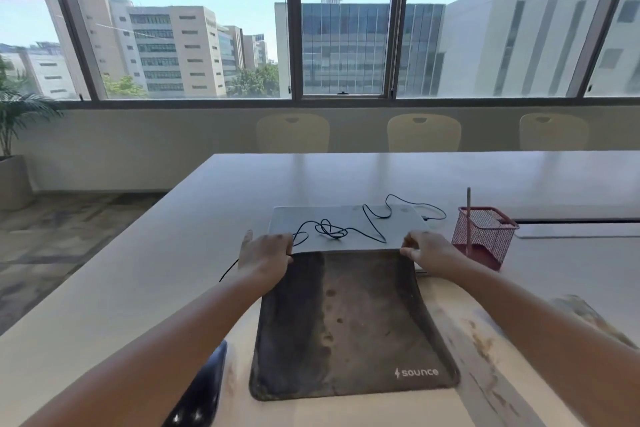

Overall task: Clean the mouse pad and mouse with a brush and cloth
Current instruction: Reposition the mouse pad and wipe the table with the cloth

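Observation:
A dusty dark mouse pad (353, 322) with a white "sounce" logo lies on the table in front of me, its far edge lifted. My left hand (265, 258) pinches its far left corner and my right hand (427, 250) pinches its far right corner. A black mouse (199, 395) lies at the lower left beside my left forearm, partly hidden. Its black cable (332, 229) runs in loops over a closed silver laptop (346, 222) behind the pad. A thin brush handle (468, 215) stands in a red mesh cup (483, 236) to the right.
The white table (173, 253) shows dusty smears (481, 340) to the right of the pad. A crumpled cloth-like thing (585, 315) lies by my right forearm. Cream chairs (424, 132) line the far side under large windows. A potted plant (14, 149) stands at the left.

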Demonstrator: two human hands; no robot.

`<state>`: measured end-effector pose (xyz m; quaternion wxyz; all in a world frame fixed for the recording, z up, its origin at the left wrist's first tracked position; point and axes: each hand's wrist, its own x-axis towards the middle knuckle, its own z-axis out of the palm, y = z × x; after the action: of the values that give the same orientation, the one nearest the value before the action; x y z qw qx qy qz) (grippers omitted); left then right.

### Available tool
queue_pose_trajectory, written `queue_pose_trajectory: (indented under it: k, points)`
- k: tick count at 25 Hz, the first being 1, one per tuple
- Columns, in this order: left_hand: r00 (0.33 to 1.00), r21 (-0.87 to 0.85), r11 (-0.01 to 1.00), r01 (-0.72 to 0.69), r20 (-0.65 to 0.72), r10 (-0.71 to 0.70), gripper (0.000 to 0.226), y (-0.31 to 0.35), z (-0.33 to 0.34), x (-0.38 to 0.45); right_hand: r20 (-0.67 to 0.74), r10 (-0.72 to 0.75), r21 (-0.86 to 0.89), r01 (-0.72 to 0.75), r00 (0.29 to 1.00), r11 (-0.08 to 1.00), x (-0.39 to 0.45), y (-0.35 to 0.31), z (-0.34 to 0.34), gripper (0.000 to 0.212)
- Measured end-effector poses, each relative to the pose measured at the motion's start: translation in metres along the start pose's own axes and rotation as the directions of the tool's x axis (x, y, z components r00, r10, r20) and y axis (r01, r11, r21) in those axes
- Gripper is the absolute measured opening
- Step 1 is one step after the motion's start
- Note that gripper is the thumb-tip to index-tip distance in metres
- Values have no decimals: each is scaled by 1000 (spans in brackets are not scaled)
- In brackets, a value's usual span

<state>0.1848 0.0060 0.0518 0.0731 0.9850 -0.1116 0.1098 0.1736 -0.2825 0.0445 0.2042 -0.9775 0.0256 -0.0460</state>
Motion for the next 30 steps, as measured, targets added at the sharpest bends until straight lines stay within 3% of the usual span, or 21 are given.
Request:
queue_pose_trajectory:
  k: [8,17,22,26,30]
  points:
    - [1000,113,993,-14,-2,15,6,-1,25,27,15,67,-105,-65,998,992,30,-2,16,24]
    - [1000,153,988,10,4,-10,13,5,40,44,3,-2,-345,3,1000,939,44,-2,20,25]
    - [998,149,988,41,36,-47,29,5,35,41,-63,26,-289,-43,998,956,40,3,20,28]
    - [985,-23,985,170,26,-170,29,-7,10,26,-108,38,-224,-62,993,973,37,10,22,25]
    - [965,147,972,183,165,-206,42,-43,-23,-14,-86,24,-238,-43,996,970,33,10,24,37]
